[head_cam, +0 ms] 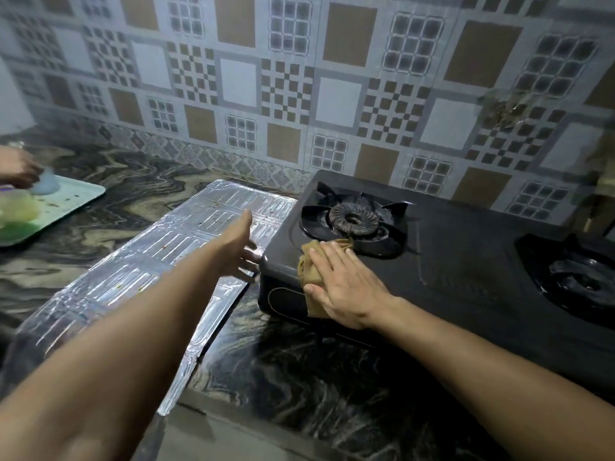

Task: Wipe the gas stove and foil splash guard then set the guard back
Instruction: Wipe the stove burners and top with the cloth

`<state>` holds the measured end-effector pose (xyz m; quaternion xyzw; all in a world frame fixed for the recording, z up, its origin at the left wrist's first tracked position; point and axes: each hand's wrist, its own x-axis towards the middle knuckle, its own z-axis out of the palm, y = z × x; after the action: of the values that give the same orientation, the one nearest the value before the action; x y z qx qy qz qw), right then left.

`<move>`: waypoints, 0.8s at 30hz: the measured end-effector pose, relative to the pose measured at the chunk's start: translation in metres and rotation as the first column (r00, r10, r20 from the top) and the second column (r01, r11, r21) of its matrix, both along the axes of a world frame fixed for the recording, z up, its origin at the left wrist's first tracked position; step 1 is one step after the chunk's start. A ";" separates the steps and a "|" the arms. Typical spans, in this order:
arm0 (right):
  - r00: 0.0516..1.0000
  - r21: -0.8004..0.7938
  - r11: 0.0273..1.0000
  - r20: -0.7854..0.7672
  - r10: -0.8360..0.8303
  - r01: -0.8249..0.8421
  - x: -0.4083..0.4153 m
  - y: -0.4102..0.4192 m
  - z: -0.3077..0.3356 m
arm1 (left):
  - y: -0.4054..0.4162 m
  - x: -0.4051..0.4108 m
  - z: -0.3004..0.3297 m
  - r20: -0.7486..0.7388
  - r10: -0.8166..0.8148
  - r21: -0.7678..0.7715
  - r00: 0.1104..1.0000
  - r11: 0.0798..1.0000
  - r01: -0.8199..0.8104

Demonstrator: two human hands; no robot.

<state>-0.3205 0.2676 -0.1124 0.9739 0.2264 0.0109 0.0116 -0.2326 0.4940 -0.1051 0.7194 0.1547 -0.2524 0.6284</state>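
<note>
Right hand (342, 287): fingers straight and together, palm pressed flat on a folded tan cloth (311, 266), which lies on the near left corner of the black gas stove (459, 261).

Left hand (238, 249): fingers loosely extended, holding nothing, fingertips at or touching the stove's left edge; whether they rest on the foil cannot be told.

Foil splash guard (133, 277): lying flat on the dark marbled counter (299, 371) beneath and left of the left hand, butted against the stove's left side; embossed silver, creased, flecked with small food specks.

Left burner (354, 217): just beyond the right hand's fingertips, ring rusty brown.

Another person's hand (18, 168): far left, at a pale green tray (76, 197).
</note>
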 end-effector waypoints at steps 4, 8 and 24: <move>0.999 -0.018 1.000 0.033 -0.023 0.023 -0.003 0.009 -0.004 | 0.014 -0.011 -0.019 0.003 0.065 -0.174 0.998 0.983 -0.063; 0.999 -0.055 0.998 0.043 -0.004 0.006 -0.001 0.017 -0.004 | 0.018 -0.018 -0.025 0.030 0.059 -0.213 0.998 0.976 -0.052; 0.987 -0.025 0.990 -0.080 -0.140 0.138 0.088 0.121 0.017 | 0.026 -0.040 -0.034 -0.022 0.081 -0.388 0.996 0.918 -0.084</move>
<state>-0.2329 0.3888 -0.0949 0.9868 0.1582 -0.0317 0.0127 -0.2723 0.5196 -0.1387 0.5727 0.1335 -0.2533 0.7681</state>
